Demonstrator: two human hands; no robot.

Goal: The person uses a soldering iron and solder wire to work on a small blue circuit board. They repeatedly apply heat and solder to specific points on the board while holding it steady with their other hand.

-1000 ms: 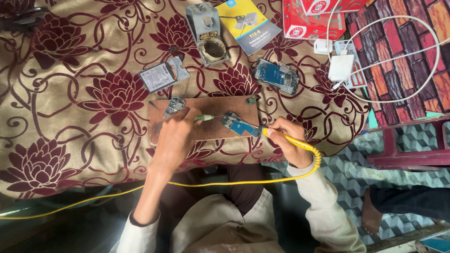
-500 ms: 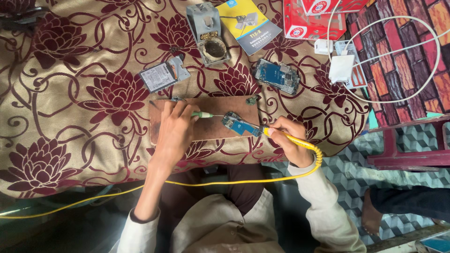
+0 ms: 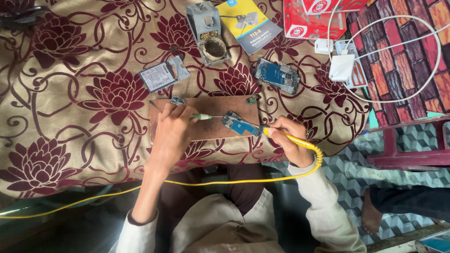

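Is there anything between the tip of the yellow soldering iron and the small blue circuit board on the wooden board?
Nothing visible. The right hand holds the yellow soldering iron with its tip already at the blue circuit board.

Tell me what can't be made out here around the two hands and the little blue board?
Head view, the only one:
- Where the yellow soldering iron tip meets the small blue circuit board: too small to tell.
- Tip of the green-handled tool in the left hand: too thin to tell.
- Right hand grip: fingers hide it.
- Yellow cable end: cut off at left edge.
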